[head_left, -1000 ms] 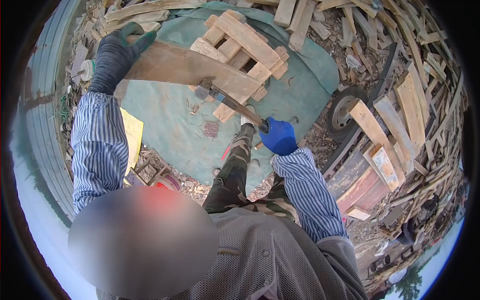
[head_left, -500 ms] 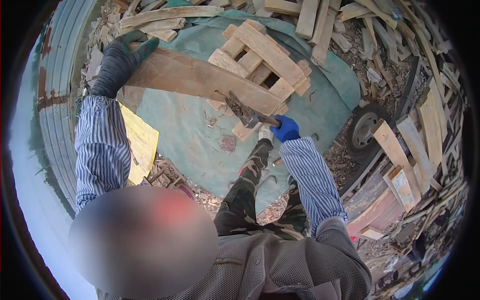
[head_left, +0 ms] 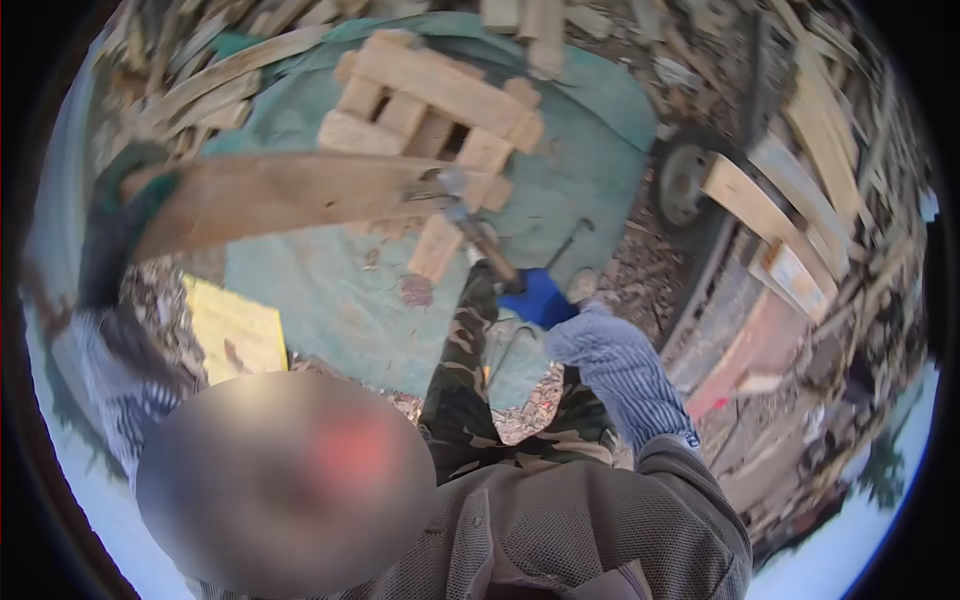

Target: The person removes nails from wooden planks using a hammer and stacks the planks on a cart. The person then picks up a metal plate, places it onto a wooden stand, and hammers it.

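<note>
My left hand (head_left: 122, 225), in a dark green and black glove, is closed around the left end of a long wooden board (head_left: 290, 190) and holds it up off the ground. Motion blurs this hand. In a blue glove, my right hand (head_left: 540, 298) grips the wooden handle of a hammer (head_left: 487, 242). Its metal head is at the board's right end; I cannot tell whether it touches the wood or a nail there. Behind the board, a crisscross stack of short planks (head_left: 430, 85) lies on a green sheet (head_left: 320, 275).
A thin dark rod (head_left: 570, 245) lies on the sheet beyond my right hand. At right are a wheel (head_left: 685, 180) and leaning planks (head_left: 745, 200). Scrap wood (head_left: 215, 85) is heaped around the sheet's far edge. A yellow panel (head_left: 235, 330) lies at left.
The board has swung to nearly level in view, its left end moving left and down with my left hand. My right hand and the hammer have moved left and nearer to me.
</note>
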### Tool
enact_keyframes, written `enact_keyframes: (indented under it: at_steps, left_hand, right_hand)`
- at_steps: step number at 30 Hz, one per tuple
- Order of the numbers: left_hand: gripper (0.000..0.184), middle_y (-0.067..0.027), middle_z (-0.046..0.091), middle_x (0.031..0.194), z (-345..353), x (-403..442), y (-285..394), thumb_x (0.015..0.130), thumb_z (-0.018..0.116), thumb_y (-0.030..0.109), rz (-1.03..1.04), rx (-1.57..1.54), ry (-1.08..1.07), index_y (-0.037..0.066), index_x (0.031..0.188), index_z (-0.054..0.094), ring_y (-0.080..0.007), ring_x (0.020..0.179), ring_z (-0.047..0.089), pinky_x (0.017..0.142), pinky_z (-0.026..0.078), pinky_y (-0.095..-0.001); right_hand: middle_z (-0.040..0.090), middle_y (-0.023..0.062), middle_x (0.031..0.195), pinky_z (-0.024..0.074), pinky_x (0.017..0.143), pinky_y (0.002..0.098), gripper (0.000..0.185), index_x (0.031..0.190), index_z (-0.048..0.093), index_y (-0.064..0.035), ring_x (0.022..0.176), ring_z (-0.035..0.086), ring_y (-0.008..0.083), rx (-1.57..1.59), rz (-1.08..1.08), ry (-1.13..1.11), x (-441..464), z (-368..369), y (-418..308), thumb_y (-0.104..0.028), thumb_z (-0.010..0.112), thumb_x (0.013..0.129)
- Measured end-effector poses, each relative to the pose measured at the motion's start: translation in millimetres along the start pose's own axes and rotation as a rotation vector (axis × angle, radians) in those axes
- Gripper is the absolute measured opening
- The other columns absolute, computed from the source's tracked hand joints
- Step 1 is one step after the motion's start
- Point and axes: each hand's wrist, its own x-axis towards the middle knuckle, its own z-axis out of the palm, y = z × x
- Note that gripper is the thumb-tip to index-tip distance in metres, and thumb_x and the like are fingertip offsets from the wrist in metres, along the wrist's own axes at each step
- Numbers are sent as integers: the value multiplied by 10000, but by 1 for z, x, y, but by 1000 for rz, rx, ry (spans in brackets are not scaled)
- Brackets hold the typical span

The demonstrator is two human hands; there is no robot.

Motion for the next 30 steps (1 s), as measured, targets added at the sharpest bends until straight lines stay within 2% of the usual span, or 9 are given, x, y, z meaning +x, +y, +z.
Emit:
enact_keyframes:
  at_steps: [3, 7, 14, 15, 17, 18, 20, 23, 30]
  left_hand:
    - [283, -122, 631, 1171, 7, -32, 43, 950, 556, 210, -78, -410, 9, 28, 1152, 635, -231, 1074, 599, 962, 473, -374]
    - [484, -136, 637, 1185, 26, -58, 121, 893, 724, 274, -26, -256, 16, -33, 1243, 594, -232, 1117, 587, 1022, 429, -367]
    - [327, -122, 651, 1003, 52, -125, 255, 784, 791, 170, 237, -93, -52, -15, 1020, 659, -248, 969, 612, 922, 466, -372]
    - [340, -122, 650, 1000, 52, -131, 274, 775, 795, 179, 277, -77, -59, -13, 1020, 659, -250, 967, 611, 916, 469, -375]
    - [364, -122, 647, 995, 51, -142, 310, 755, 804, 196, 359, -35, -82, -10, 1020, 660, -252, 963, 609, 903, 473, -383]
    - [442, -123, 649, 991, 57, -144, 324, 730, 811, 284, 365, -52, -69, -19, 1014, 661, -258, 969, 610, 906, 473, -389]
    - [472, -123, 652, 994, 80, -143, 361, 720, 803, 319, 376, -139, -123, -27, 1008, 663, -261, 972, 611, 911, 473, -391]
    - [468, -115, 659, 1018, 147, -134, 418, 713, 780, 315, 413, -268, -216, -36, 1003, 675, -248, 995, 611, 928, 467, -369]
    - [329, -71, 666, 1097, 435, -126, 504, 792, 736, 77, 240, -797, -730, -4, 1104, 672, -175, 1039, 610, 931, 475, -306]
  right_hand:
    - [659, 189, 764, 510, 675, 441, 295, 814, 641, -68, 744, 658, 375, -21, 4, 187, -65, 15, -45, -323, 764, 731]
    - [638, 188, 734, 503, 665, 437, 331, 794, 620, -33, 738, 659, 361, 122, 97, 370, -126, 23, -50, -318, 761, 702]
    - [684, 163, 738, 566, 595, 386, 397, 1011, 696, -3, 620, 705, 251, 579, 382, 534, -257, -29, 4, -250, 781, 712]
    - [698, 162, 771, 571, 625, 395, 437, 1033, 702, -11, 658, 714, 265, 378, 376, 625, -271, -23, 44, -283, 785, 700]
    - [708, 162, 802, 556, 703, 425, 383, 933, 717, -44, 718, 710, 293, 215, 434, 754, -318, -23, 91, -303, 786, 659]
    - [681, 111, 708, 530, 594, 360, 300, 846, 683, -29, 633, 667, 190, 313, 450, 813, -338, -12, 124, -258, 787, 683]
    - [679, 122, 688, 540, 551, 354, 277, 784, 675, -18, 585, 670, 196, 582, 667, 810, -410, -32, 89, -239, 798, 671]
    - [623, 110, 616, 526, 460, 350, 204, 761, 641, -3, 510, 631, 205, 843, 687, 1070, -443, 41, 201, -98, 799, 672]
    - [584, 105, 609, 519, 406, 377, 168, 786, 599, 12, 464, 584, 228, 1493, 812, 1420, -524, 116, 220, -8, 759, 736]
